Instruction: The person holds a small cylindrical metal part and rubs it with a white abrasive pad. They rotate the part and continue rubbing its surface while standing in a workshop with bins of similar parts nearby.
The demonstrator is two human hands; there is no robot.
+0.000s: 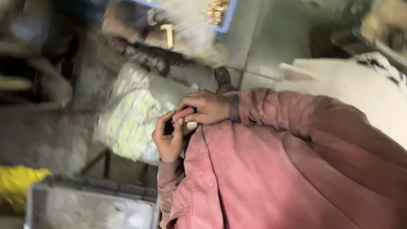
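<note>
Fingers [183, 113] of both hands curl narrowly together at the chest of the pink shirt [276, 186], the right hand [206, 107] pinching at the left hand [168, 141]. Whether anything small sits between them cannot be told through the blur. A pale bulging sack [131, 115] lies just beyond and a grey crate [90, 210] near.

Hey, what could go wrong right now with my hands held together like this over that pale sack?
Both hands, left hand and right hand, pinch something too small to identify; it might drop into the pale sack and get lost. The view is blurred, so aim may suffer.
</note>
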